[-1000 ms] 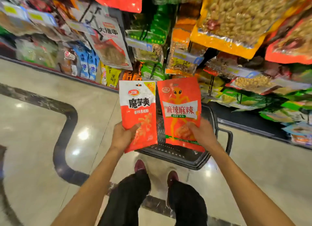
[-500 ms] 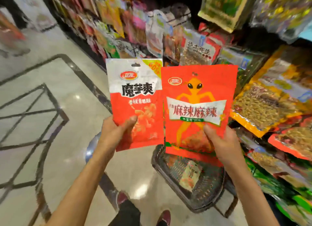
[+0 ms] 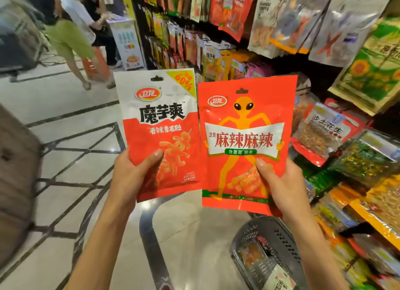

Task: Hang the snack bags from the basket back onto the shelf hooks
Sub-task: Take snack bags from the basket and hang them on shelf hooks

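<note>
My left hand (image 3: pixel 132 177) grips a white-and-red snack bag (image 3: pixel 160 121) by its lower left corner, held upright. Beside it, my right hand (image 3: pixel 279 183) holds a red snack bag with an orange alien figure (image 3: pixel 246 125) by its lower right part. The two bags touch edge to edge in front of me. Below on the floor stands the dark basket (image 3: pixel 281 235), with a couple of snack packs (image 3: pixel 253 257) inside. The shelf hooks with hanging bags (image 3: pixel 233 12) fill the upper right, beyond both hands.
Shelves of peanut and seed bags (image 3: pixel 320 131) run along the right side. Two people (image 3: pixel 67 36) stand on the aisle at the upper left, near a white display stand (image 3: pixel 129 45). A brown blurred object (image 3: pixel 15 181) sits at the left edge. Tiled floor (image 3: pixel 75 138) lies to the left.
The view has swung up and left along the aisle. Both bags rose higher and closer to the camera, still held the same way. The basket now sits lower right.
</note>
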The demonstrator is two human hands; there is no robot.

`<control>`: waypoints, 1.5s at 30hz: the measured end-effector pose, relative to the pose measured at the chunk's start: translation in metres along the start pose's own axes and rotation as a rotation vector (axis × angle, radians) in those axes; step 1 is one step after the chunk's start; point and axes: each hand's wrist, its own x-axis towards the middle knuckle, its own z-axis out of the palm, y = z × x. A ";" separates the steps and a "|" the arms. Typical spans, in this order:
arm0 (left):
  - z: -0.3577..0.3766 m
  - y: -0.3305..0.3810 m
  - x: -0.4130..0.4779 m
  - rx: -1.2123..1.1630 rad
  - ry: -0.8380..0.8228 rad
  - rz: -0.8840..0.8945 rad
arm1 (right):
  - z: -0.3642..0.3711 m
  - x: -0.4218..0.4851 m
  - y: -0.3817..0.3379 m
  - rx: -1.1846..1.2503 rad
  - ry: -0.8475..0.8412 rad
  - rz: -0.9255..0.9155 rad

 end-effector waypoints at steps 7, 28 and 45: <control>-0.085 0.012 0.064 -0.023 0.000 0.000 | 0.109 0.025 -0.026 0.034 -0.006 -0.044; -0.159 0.015 0.364 -0.012 -0.044 0.036 | 0.301 0.232 -0.021 -0.023 0.073 -0.073; -0.127 0.011 0.654 -0.034 -0.207 -0.004 | 0.410 0.434 -0.002 -0.027 0.246 -0.003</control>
